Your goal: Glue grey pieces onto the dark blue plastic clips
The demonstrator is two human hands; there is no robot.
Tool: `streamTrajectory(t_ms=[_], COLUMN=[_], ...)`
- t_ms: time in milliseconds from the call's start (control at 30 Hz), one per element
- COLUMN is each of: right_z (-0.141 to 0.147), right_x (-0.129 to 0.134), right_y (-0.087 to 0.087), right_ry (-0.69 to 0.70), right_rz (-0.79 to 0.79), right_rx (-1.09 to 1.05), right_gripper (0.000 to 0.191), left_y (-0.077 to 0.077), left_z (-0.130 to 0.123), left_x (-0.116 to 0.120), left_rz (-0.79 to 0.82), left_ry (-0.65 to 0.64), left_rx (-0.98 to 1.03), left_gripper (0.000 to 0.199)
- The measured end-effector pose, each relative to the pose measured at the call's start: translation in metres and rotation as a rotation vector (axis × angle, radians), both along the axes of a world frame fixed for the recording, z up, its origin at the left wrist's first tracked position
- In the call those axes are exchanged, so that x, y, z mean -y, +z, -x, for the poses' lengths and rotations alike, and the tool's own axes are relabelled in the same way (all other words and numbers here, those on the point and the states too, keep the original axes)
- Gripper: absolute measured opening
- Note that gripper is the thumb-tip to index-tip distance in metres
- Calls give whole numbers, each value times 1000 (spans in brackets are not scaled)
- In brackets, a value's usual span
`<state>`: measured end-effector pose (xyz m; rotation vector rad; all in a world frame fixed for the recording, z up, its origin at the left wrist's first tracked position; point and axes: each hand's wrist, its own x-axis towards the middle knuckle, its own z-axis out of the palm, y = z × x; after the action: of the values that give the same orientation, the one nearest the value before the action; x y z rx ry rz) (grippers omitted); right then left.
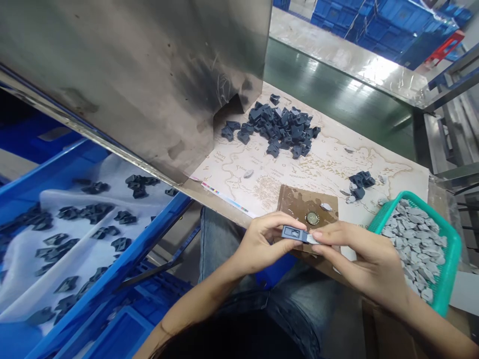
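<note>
Though grey chip (311,239) only partly shows | right grip (368,257) pinches it | left grip (258,244): dark part (290,233)

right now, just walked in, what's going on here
A person's two bare hands are at work: the left hand holds a dark part, and the right hand pinches a gray piece at one end of it. Beyond lies a pile of dark parts on a printed sheet; more gray pieces fill the green basket at right.
</note>
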<state>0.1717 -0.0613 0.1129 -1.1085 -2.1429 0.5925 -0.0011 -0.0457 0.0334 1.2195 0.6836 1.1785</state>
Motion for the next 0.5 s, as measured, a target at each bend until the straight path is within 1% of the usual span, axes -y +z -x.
streamTrajectory(t_ms=[67,100,167,200,233,267,300,367,400,433,467,500], right_z=[-1,-4,-13,-21,-30,-42,-55,-83,-97,-110,-121,-130], right_x=[-7,-14,-37,-53,-72,-95,-120,-173,-199,-222,-242,-258], right_y=[-5,-7,-8,-9,-9,-9,-9,-11,-12,-12,-13,-14], right_ry=[-13,-12,-17,-44,-102,-188,-304,-575,-625,-676,-713,-743], right_rz=[-8,4,51,84,112,136,166,192,185,164,162,160], right_rx=[24,48,113,140,154,152,142,67,56,57,72,97], right_gripper=[12,12,12,12,11,11,13,18,23,27,28,25], left_y=[-7,-9,-8,-6,-3,0,2,2,-1,-4,-8,-12], left_z=[-3,-4,-2,1,4,8,12,17,19,20,21,21], left_x=[-12,-22,-49,-66,-84,-102,-120,-151,-163,-172,-178,-182], left_rz=[9,-16,-125,-204,-284,-359,-420,-490,-506,-518,-533,-551], left_ry=[-24,-45,-64,-37,23,112,230,467,550,590,586,545], left_rx=[-30,-61,-172,-249,-337,-424,-505,-643,-704,-764,-826,-887], left_gripper=[20,25,44,53,59,59,54,39,36,37,39,44])
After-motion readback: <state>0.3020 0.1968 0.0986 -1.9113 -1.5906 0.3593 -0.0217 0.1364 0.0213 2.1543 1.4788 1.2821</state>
